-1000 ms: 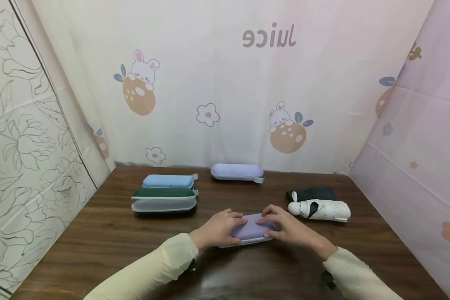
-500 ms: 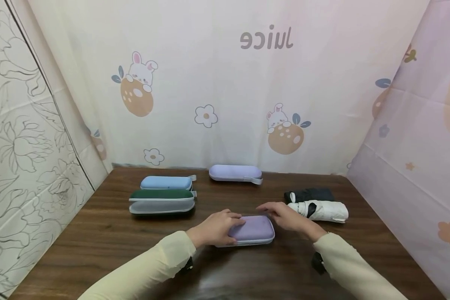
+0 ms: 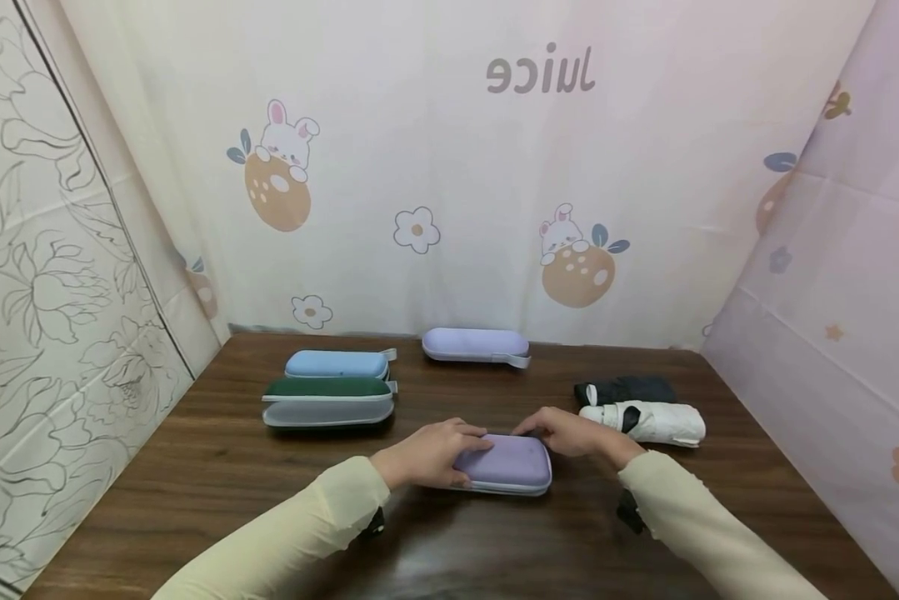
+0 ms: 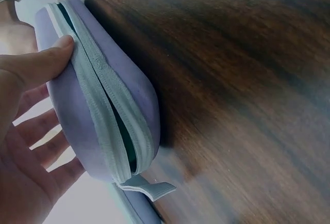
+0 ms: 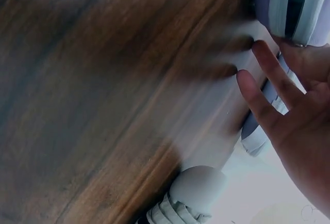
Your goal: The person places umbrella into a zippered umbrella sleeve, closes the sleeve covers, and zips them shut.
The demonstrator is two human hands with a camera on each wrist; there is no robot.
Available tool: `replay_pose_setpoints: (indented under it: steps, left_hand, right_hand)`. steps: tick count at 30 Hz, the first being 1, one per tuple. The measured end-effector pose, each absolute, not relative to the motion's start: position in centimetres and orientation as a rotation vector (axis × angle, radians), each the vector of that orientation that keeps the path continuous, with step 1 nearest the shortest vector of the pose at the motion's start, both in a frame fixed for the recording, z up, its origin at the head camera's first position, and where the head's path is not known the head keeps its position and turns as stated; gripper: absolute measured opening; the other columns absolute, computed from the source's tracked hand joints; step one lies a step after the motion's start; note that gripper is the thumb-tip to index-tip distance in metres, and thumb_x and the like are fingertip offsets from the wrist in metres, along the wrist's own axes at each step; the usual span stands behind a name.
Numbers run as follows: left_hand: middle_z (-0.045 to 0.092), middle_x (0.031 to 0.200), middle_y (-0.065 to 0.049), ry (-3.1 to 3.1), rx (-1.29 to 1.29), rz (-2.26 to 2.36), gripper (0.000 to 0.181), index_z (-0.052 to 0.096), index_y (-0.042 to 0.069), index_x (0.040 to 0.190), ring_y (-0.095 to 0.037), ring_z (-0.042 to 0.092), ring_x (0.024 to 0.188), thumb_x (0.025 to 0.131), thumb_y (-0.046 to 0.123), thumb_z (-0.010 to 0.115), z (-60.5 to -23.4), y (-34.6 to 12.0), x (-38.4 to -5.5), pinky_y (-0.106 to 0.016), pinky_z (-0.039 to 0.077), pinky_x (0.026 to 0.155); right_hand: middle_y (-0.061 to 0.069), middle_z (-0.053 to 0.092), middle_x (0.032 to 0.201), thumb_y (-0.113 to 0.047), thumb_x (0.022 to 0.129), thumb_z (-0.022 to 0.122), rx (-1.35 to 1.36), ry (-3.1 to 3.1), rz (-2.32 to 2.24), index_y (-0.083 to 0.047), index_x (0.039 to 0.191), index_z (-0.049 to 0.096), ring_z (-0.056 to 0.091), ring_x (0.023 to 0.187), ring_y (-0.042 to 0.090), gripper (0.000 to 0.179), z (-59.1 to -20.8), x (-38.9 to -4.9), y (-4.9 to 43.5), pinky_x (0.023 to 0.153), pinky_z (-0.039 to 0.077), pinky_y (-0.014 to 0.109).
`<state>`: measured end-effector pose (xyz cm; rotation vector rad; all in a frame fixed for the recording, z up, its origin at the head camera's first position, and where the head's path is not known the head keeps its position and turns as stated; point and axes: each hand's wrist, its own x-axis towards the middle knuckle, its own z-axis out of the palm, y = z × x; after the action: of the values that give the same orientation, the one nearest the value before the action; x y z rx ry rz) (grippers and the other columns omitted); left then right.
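A purple zippered hard case [image 3: 515, 464] lies near the front middle of the table. My left hand [image 3: 437, 456] grips its left part, thumb [image 4: 51, 61] at the near zipper edge and fingers spread over the lid. Along that side the zipper stands parted, and dark green shows inside the gap [image 4: 125, 140]. My right hand [image 3: 569, 433] is at the case's far right corner, its index finger bent down there. In the right wrist view two fingers [image 5: 258, 102] extend below the case's end, close to the zipper. I cannot tell whether the right hand pinches the zipper pull.
A green case [image 3: 329, 387], its lid raised, and a blue case [image 3: 337, 363] sit at the back left. A lavender case [image 3: 473, 344] lies by the curtain [image 3: 479, 167]. A folded white umbrella [image 3: 659, 422] and a black one [image 3: 632, 389] lie on the right.
The right hand has left the top of the purple case, lifted off to the right, then lowered to its far right corner. The left hand keeps its grip in place.
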<state>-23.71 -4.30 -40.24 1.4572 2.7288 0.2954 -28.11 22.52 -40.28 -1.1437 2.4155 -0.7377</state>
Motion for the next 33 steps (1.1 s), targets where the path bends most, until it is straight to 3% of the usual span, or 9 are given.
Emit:
replay_pose_setpoints:
  steps: [13, 19, 26, 33]
  left_hand:
    - [0.050, 0.139, -0.008, 2.712, 1.470, 0.321, 0.060, 0.055, 0.013, 0.136, -0.020, 0.047, 0.125, 0.083, 0.030, 0.076, -40.4, -4.4, -24.0, -0.030, 0.039, 0.100]
    - [0.050, 0.140, -0.008, 2.705, 1.450, 0.331, 0.060, 0.054, 0.014, 0.137, -0.020, 0.046, 0.126, 0.083, 0.030, 0.075, -40.4, -4.4, -23.9, -0.031, 0.038, 0.101]
    - [0.050, 0.139, -0.007, 2.714, 1.451, 0.326, 0.060, 0.054, 0.015, 0.137, -0.019, 0.046, 0.125, 0.083, 0.031, 0.075, -40.5, -4.5, -23.9, -0.030, 0.039, 0.100]
    - [0.051, 0.138, -0.007, 2.736, 1.449, 0.315, 0.060, 0.054, 0.016, 0.137, -0.019, 0.047, 0.124, 0.083, 0.032, 0.075, -40.5, -4.5, -23.8, -0.030, 0.040, 0.099]
  right_hand:
    - [0.002, 0.069, 0.093, 0.007, 0.088, 0.058, -1.201, 2.516, -0.653, 0.000, 0.097, 0.073, 0.061, 0.084, 0.009, 0.019, -40.3, -28.2, 23.3, 0.072, 0.051, 0.028]
    - [-0.003, 0.062, 0.086, 0.001, 0.089, 0.061, -1.210, 2.636, -0.559, -0.006, 0.090, 0.071, 0.057, 0.078, 0.007, 0.013, -40.7, -27.9, 23.6, 0.069, 0.050, 0.027]
    - [-0.005, 0.053, 0.083, -0.010, 0.089, 0.065, -1.404, 2.872, -0.077, -0.012, 0.090, 0.067, 0.054, 0.076, 0.013, 0.003, -41.4, -27.0, 23.7, 0.065, 0.048, 0.033]
    - [-0.001, 0.055, 0.082, -0.015, 0.087, 0.067, -1.511, 2.980, 0.167, -0.012, 0.088, 0.066, 0.053, 0.076, 0.017, 0.003, -41.8, -26.0, 24.1, 0.063, 0.044, 0.035]
